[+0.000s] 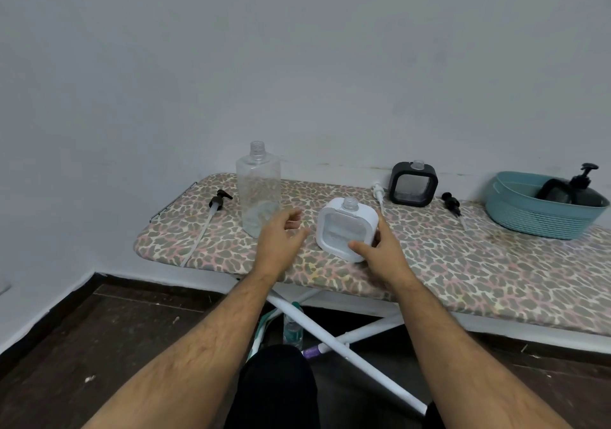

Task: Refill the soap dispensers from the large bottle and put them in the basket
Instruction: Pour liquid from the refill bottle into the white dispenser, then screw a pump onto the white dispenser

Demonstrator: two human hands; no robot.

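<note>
Head view looks down on a leopard-print ironing board point(429, 263) that serves as the bench, running from centre left to the right edge of the frame. Right hand point(383, 250) grips the white soap dispenser point(347, 228) at its lower right corner, thumb across the front and fingers point(377, 237) curled round the side; the dispenser stands tilted at mid-frame, its neck uncapped. Left hand point(281, 237) hovers just left of it, fingers loosely curled and holding nothing, in front of the base of the large clear bottle point(258, 190), which stands upright and uncapped, nearly empty. A black pump with a long tube point(211, 217) lies at the left end of the board. A white pump point(379, 195) lies between the white dispenser and a black dispenser point(413, 184) standing uncapped by the wall. Another black pump point(451, 204) lies to the right of that. At the right edge, a teal basket point(529, 220) holds a black dispenser with its pump fitted point(582, 190).
</note>
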